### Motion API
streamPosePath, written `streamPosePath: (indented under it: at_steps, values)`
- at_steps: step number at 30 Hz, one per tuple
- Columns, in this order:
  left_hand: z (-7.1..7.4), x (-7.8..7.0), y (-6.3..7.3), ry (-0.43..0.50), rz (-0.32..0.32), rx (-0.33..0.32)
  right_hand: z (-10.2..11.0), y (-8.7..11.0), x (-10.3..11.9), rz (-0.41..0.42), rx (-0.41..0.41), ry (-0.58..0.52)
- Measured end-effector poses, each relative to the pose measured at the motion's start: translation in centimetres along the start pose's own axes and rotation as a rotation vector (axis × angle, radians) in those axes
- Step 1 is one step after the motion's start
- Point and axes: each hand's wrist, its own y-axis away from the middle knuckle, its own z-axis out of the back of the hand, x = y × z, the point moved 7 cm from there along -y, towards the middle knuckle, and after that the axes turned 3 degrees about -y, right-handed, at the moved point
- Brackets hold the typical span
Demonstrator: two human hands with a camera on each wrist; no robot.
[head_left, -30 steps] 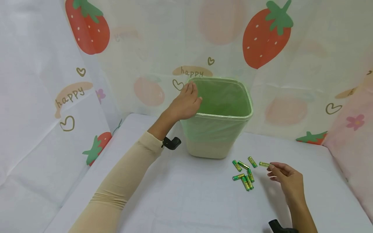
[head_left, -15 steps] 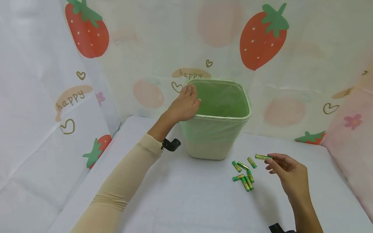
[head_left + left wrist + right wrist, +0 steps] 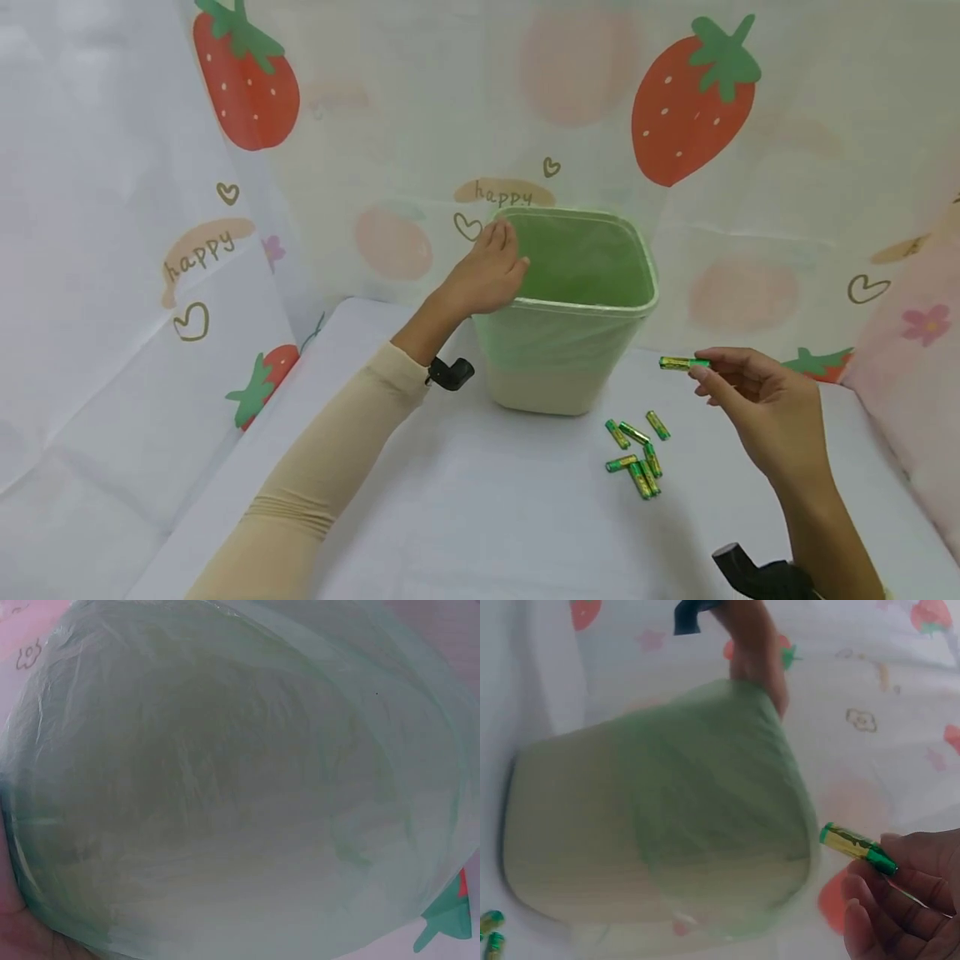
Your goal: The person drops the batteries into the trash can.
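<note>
A pale green trash bin [image 3: 551,358], lined with a thin translucent green bag, stands upright near the back of the table. My left hand [image 3: 487,271] holds its rim at the left corner; the bag side fills most of the left wrist view, with part of that hand at the lower left edge. Between thumb and fingertips, my right hand [image 3: 772,412] pinches a green and gold battery [image 3: 675,363] by one end, raised above the table right of the bin. In the right wrist view the battery [image 3: 847,841] points toward the bin's rim. Several like batteries [image 3: 633,467] lie loosely grouped below.
White cloth covers the table [image 3: 480,517]. Behind and beside it hang curtains printed with strawberries [image 3: 693,108] and hearts. The batteries lie in front of the bin, to its right. A black wrist camera [image 3: 450,373] sits on the left forearm.
My right hand has lifted the battery up from beside the loose ones to about the height of the bin's middle. The left hand stays at the rim; the head view has shifted slightly.
</note>
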Motion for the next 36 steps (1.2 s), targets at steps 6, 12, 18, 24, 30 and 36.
streamPosePath:
  at_steps: [6,12,18,24,30,36]
  values:
    - [-0.2,-0.2,0.1,0.009,0.007,0.006,0.1,-2.4,3.3,0.109,0.010,0.025]
    - [0.1,-0.1,0.2,-0.001,0.010,0.005,-0.3,-5.5,5.7,0.181,0.028,0.031]
    - [0.3,0.1,0.0,0.005,0.017,0.000,-1.5,-8.6,6.7,0.216,0.061,0.035]
    - [0.3,0.1,-0.1,0.006,0.020,0.000,-3.0,-10.8,7.3,0.192,0.118,0.048]
    - [0.3,0.0,-0.1,0.014,0.024,0.004,-4.7,-12.6,7.4,0.186,0.168,0.063]
    - [0.1,0.0,0.1,0.016,0.022,0.012,-6.9,-14.4,6.0,0.136,0.240,0.062]
